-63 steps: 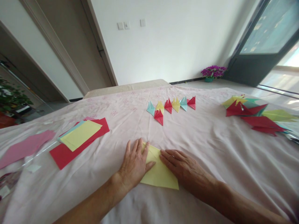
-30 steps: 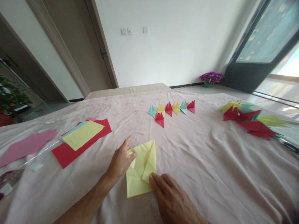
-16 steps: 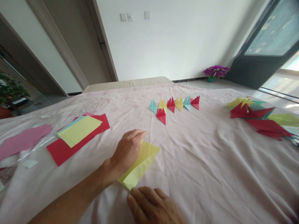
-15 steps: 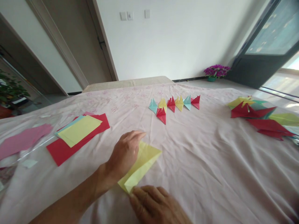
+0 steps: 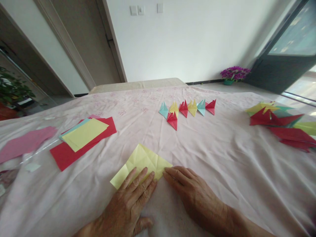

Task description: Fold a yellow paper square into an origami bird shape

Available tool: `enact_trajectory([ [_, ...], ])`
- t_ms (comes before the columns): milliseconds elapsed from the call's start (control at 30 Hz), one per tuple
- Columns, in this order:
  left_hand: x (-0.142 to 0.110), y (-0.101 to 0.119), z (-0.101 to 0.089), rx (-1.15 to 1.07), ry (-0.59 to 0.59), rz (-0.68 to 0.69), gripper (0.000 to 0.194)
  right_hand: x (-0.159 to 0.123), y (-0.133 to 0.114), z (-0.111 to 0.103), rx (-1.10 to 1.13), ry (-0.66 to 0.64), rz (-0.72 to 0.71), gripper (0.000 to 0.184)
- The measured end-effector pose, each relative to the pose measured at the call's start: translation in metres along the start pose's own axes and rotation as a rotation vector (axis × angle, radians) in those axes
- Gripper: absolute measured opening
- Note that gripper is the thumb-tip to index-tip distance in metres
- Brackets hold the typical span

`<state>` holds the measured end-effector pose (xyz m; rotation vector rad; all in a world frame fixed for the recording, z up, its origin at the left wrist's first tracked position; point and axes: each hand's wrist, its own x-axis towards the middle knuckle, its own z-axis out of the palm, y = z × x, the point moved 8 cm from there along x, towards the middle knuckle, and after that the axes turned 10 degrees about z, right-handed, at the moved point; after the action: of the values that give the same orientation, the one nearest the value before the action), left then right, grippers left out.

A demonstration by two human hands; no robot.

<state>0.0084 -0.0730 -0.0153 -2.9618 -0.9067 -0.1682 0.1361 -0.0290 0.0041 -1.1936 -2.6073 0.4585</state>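
The left hand [image 5: 130, 200] lies palm down, fingers slightly apart and closed on nothing, over the near part of a creased yellow sheet [image 5: 143, 156], hiding some of it from me. The right hand [image 5: 195, 189] keeps its fingers together, tips at the sheet's right corner; its thumb is hidden, so I can't tell whether it pinches.

Straight ahead of the hands, past wrinkled tablecloth [image 5: 130, 130], a red folded piece [image 5: 172, 121] sits nearest, before a row of folded pieces [image 5: 192, 108]. Left of the hands is a paper stack [image 5: 85, 135], with pink paper [image 5: 27, 143] farther out; well to their right, a heap of larger folded papers [image 5: 288, 133].

I count seven small pieces: three red, two yellow, two blue. The heap overlaps too much to count.
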Motion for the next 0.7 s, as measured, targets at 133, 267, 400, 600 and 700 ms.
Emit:
enact_trajectory([
  [133, -0.006, -0.023, -0.002, 0.013, -0.05, -0.049, 0.071, 0.001, 0.01, 0.003, -0.077, 0.013, 0.011, 0.041],
  [267, -0.003, -0.042, -0.013, -0.009, -0.018, -0.093, 0.061, 0.001, 0.015, 0.005, -0.123, 0.051, 0.004, 0.04],
  [400, 0.002, -0.059, -0.022, -0.174, 0.044, -0.182, 0.047, 0.0, 0.015, 0.007, -0.14, 0.078, -0.005, 0.041],
  [600, -0.012, -0.129, 0.006, -0.56, 0.34, -0.758, 0.062, -0.001, 0.013, 0.006, -0.141, 0.119, -0.026, 0.038],
  [700, 0.008, -0.144, 0.012, -0.711, 0.367, -0.764, 0.057, 0.003, 0.011, 0.003, -0.165, 0.107, -0.025, 0.038],
])
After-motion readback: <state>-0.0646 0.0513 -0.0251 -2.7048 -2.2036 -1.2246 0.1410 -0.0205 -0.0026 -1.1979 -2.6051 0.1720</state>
